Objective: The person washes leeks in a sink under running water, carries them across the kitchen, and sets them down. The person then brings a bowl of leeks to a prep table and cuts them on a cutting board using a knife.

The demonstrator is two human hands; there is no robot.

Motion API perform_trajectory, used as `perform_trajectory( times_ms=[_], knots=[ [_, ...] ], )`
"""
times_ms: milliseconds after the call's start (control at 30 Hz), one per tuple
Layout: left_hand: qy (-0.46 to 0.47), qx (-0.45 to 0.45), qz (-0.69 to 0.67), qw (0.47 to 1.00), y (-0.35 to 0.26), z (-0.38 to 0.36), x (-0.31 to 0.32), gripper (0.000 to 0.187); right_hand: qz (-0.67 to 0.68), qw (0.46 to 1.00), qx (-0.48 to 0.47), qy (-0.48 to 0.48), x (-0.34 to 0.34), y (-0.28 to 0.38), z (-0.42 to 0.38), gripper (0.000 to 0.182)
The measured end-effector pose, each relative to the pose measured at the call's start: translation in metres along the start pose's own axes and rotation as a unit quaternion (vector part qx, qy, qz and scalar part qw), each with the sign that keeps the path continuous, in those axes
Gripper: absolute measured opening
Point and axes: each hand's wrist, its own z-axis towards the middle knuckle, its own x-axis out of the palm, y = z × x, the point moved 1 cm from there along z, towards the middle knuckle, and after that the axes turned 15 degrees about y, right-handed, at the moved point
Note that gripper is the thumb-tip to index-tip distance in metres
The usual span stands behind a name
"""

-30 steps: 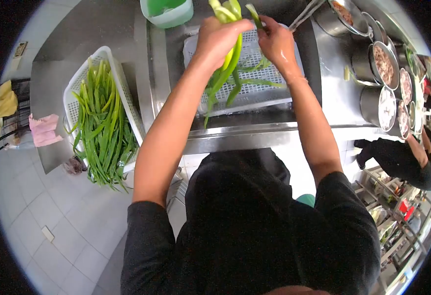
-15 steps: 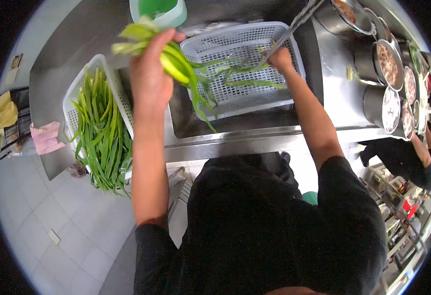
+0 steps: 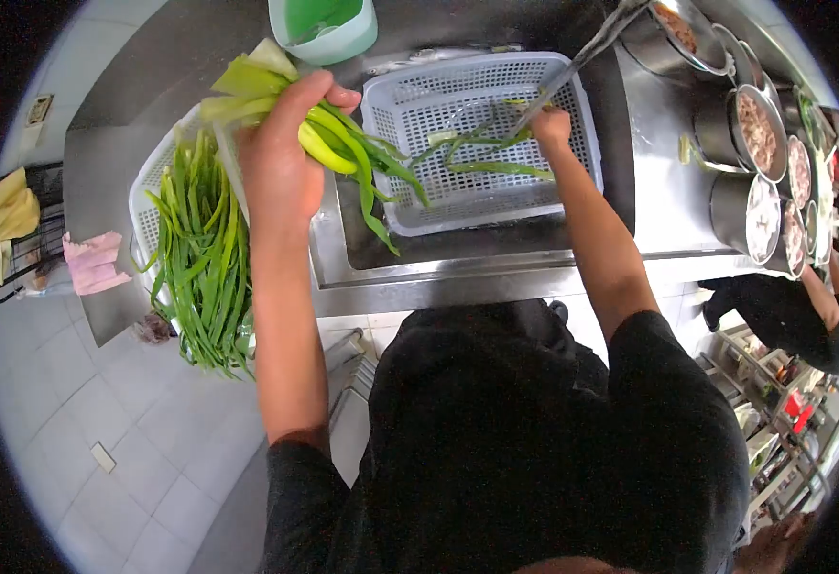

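My left hand (image 3: 281,163) is wrapped around a bunch of scallions (image 3: 328,143), held up between two baskets. Their pale ends stick out past the thumb side and the green leaves hang down to the right. In the sink, my right hand (image 3: 550,126) reaches into a grey-white perforated basket (image 3: 477,222). Its fingers are closed around loose green scallion leaves (image 3: 501,170), though the fingertips are partly hidden. A stream of water (image 3: 582,62) runs down beside that hand into the basket. More scallions (image 3: 199,258) fill a white basket (image 3: 144,206) to the left.
A green container (image 3: 324,38) stands behind the sink (image 3: 362,251). Metal pots (image 3: 730,206) with food line the right counter. A pink cloth (image 3: 94,263) lies at the left edge. Another person (image 3: 783,311) is at the far right.
My left hand has shifted slightly down and left with the scallions. My right hand stays in the basket by the water, and the view has tilted a little.
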Motion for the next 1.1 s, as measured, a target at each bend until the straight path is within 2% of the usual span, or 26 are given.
perform_trajectory(
  times_ms=[33, 133, 167, 267, 300, 400, 467, 533, 633, 733, 767, 867, 900, 967, 1000, 1033, 1100],
  knots=[
    [0.005, -0.006, 0.004, 1.000, 0.003, 0.002, 0.001, 0.014, 0.043, 0.999, -0.001, 0.022, -0.014, 0.020, -0.021, 0.035],
    [0.030, -0.005, 0.038, 0.999, 0.012, 0.007, 0.012, 0.017, -0.033, 0.990, -0.102, 0.093, -0.018, 0.032, -0.022, 0.037],
    [0.035, -0.001, 0.049, 0.998, 0.014, 0.011, 0.017, 0.019, -0.106, 0.982, -0.128, 0.086, -0.019, 0.038, -0.021, 0.036],
    [0.045, -0.032, 0.063, 0.997, 0.020, 0.017, 0.030, 0.021, -0.101, 0.970, -0.193, 0.104, -0.036, 0.098, -0.052, 0.028],
    [0.051, -0.054, 0.074, 0.994, 0.025, 0.021, 0.031, 0.023, -0.096, 0.956, -0.229, 0.155, -0.041, 0.110, -0.054, 0.030],
    [0.043, -0.066, 0.076, 0.994, 0.053, 0.037, 0.037, 0.024, -0.039, 0.953, -0.261, 0.149, -0.050, 0.153, -0.081, 0.032],
    [0.015, -0.083, 0.070, 0.994, 0.069, 0.046, 0.042, 0.024, 0.012, 0.935, -0.307, 0.176, -0.054, 0.178, -0.102, 0.027],
    [0.008, -0.058, 0.038, 0.998, 0.078, 0.052, 0.048, 0.026, 0.075, 0.915, -0.334, 0.214, -0.060, 0.202, -0.123, 0.026],
    [0.020, -0.089, -0.041, 0.995, 0.082, 0.056, 0.056, 0.026, -0.012, 0.909, -0.376, 0.180, -0.063, 0.219, -0.134, 0.026],
    [0.017, -0.073, -0.095, 0.993, 0.084, 0.058, 0.053, 0.021, 0.038, 0.897, -0.353, 0.262, -0.076, 0.233, -0.148, 0.027],
    [0.011, -0.057, -0.086, 0.995, 0.085, 0.058, 0.050, 0.021, 0.039, 0.891, -0.368, 0.262, -0.077, 0.234, -0.153, 0.026],
    [0.011, -0.023, -0.049, 0.998, 0.080, 0.051, 0.034, 0.020, 0.060, 0.913, -0.281, 0.288, -0.081, 0.205, -0.131, 0.025],
    [0.010, -0.001, -0.046, 0.999, 0.069, 0.046, 0.030, 0.019, -0.045, 0.937, -0.259, 0.228, -0.082, 0.188, -0.123, 0.025],
    [0.002, 0.017, -0.045, 0.999, 0.047, 0.027, 0.020, 0.020, -0.310, 0.890, -0.278, 0.187, -0.065, 0.111, -0.074, 0.021],
    [-0.008, 0.016, -0.045, 0.999, 0.036, 0.018, 0.012, 0.021, -0.346, 0.884, -0.266, 0.165, -0.059, 0.083, -0.081, 0.020],
    [-0.007, 0.046, -0.032, 0.998, 0.025, 0.009, 0.005, 0.023, -0.484, 0.820, -0.171, 0.255, -0.041, 0.040, -0.058, 0.021],
    [-0.020, 0.068, -0.052, 0.996, 0.002, -0.007, 0.000, 0.021, -0.557, 0.755, -0.184, 0.294, -0.028, -0.007, -0.059, 0.022]
  ],
)
